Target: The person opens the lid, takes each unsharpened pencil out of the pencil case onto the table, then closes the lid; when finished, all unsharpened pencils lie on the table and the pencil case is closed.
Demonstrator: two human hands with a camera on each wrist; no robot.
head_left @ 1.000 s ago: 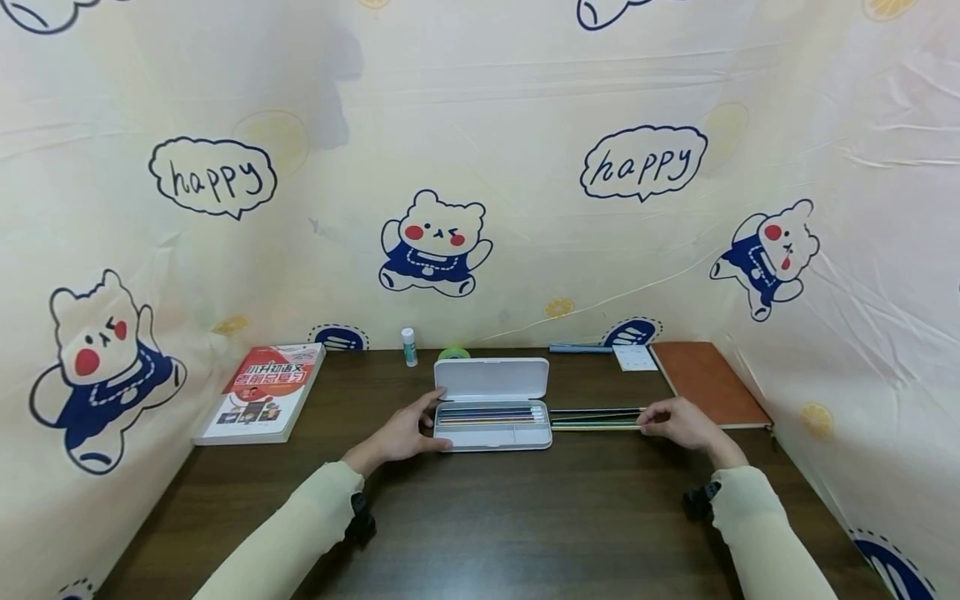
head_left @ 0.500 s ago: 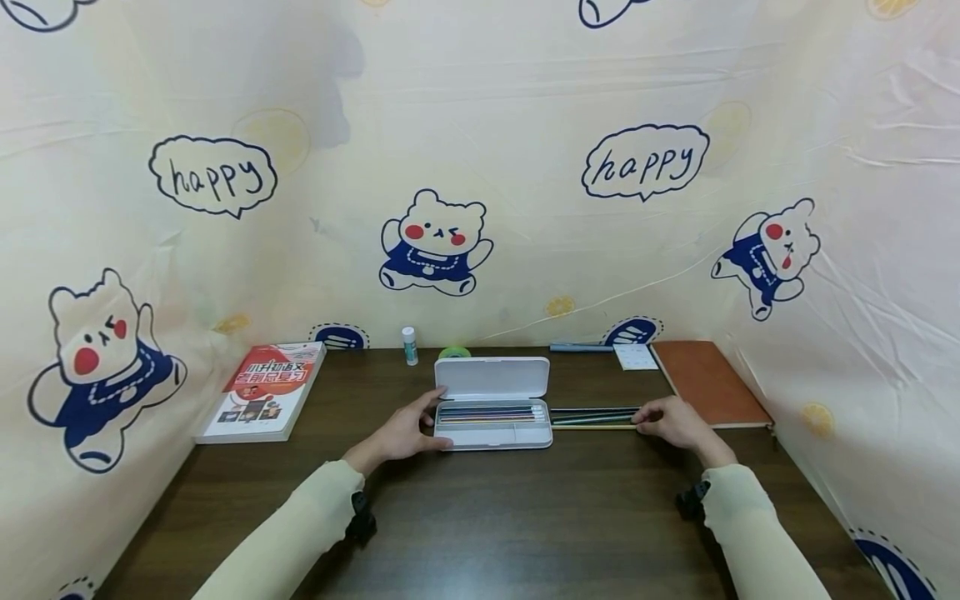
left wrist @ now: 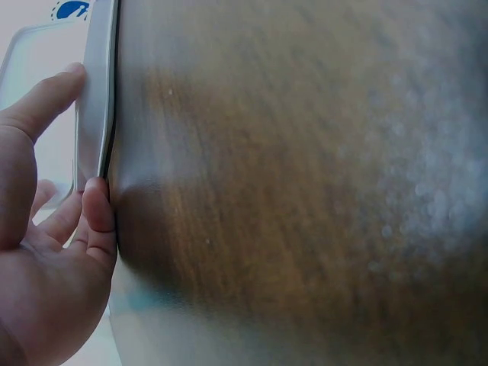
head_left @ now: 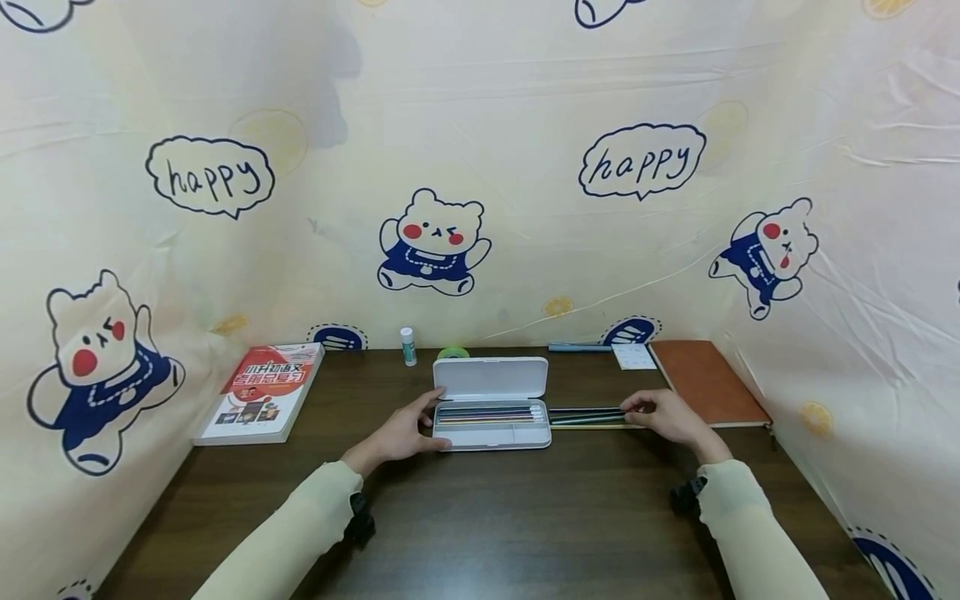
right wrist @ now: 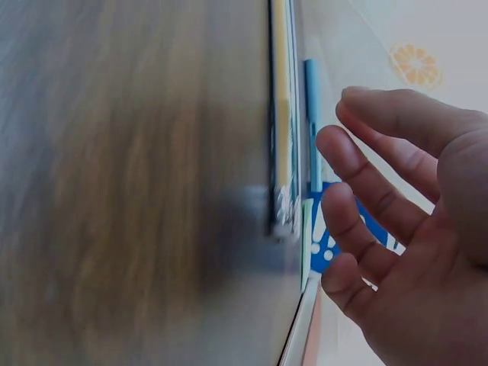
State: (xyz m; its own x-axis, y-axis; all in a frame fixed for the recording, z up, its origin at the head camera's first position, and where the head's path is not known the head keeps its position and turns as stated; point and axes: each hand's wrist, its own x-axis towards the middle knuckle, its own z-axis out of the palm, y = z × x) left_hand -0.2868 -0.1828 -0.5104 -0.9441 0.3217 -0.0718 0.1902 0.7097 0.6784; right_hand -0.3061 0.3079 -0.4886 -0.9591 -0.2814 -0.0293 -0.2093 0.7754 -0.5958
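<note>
A white pencil case [head_left: 491, 414] is laid open on the desk, coloured pencils lined inside. A row of loose pencils [head_left: 587, 417] is laid just beside its right end.

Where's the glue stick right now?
In the head view the glue stick stands upright at the desk's back edge, left of centre, between the red book and the green tape roll, behind the open pencil case.
</note>
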